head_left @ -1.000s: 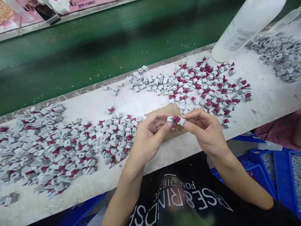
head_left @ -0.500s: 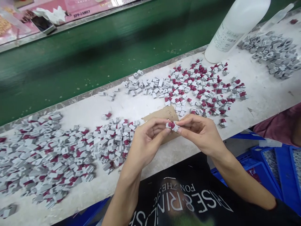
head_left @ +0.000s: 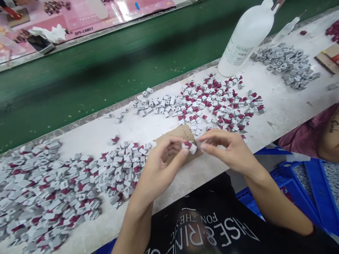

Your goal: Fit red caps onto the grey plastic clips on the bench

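Between the thumb and forefinger of my left hand (head_left: pixel 165 160) is a small grey-and-maroon plastic piece (head_left: pixel 191 147), a little blurred. My right hand (head_left: pixel 225 148) is just to the right of that piece, apart from it, thumb and forefinger slightly parted with nothing visible between them. Under my hands lies a brown cardboard piece (head_left: pixel 182 132), partly covered by them. Past my right hand spreads a scatter of grey-and-maroon pieces (head_left: pixel 219 100). A deeper pile of similar pieces (head_left: pixel 58 190) lies to the left of my left hand.
A white labelled bottle (head_left: pixel 238 42) stands at the bench's back edge, near a pile of grey pieces (head_left: pixel 288 63). Another person's arm (head_left: pixel 329 137) reaches in at right. Blue crates (head_left: pixel 309 190) sit below the bench. A green belt (head_left: pixel 92 84) runs behind.
My right hand has come away from the small piece, which both hands held before. My left hand keeps it. The view has shifted, bringing more of the bench's right side into sight.
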Demonstrator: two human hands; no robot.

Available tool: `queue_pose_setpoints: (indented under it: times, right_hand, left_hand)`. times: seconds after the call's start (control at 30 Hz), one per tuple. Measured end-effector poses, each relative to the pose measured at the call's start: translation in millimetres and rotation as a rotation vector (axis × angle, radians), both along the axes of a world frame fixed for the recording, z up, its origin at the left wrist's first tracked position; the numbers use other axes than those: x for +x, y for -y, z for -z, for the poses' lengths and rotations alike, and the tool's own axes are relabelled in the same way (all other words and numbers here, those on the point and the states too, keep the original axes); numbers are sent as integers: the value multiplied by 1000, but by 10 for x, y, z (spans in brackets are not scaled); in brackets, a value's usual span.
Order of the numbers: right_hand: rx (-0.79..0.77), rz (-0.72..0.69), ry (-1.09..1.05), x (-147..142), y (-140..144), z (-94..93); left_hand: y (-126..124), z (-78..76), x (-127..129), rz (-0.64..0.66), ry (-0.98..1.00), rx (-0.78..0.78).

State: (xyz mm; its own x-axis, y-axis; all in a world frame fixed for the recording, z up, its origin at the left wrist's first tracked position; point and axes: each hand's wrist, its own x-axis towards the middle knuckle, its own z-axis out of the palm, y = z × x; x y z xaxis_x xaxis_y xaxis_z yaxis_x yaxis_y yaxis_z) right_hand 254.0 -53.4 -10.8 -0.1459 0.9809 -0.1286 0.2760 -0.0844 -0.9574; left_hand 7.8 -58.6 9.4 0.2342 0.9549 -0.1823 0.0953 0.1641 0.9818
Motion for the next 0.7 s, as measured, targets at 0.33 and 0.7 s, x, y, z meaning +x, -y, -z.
queue_pose_setpoints:
  times: [0.33,0.7]
  right_hand:
    - [65,27,808,17,-204,227]
    - [-72,78,216,19,-87,153]
  left_hand:
    - [-238,191,-216,-315,-393,119]
    - [-467,516,-304,-195,-710,115]
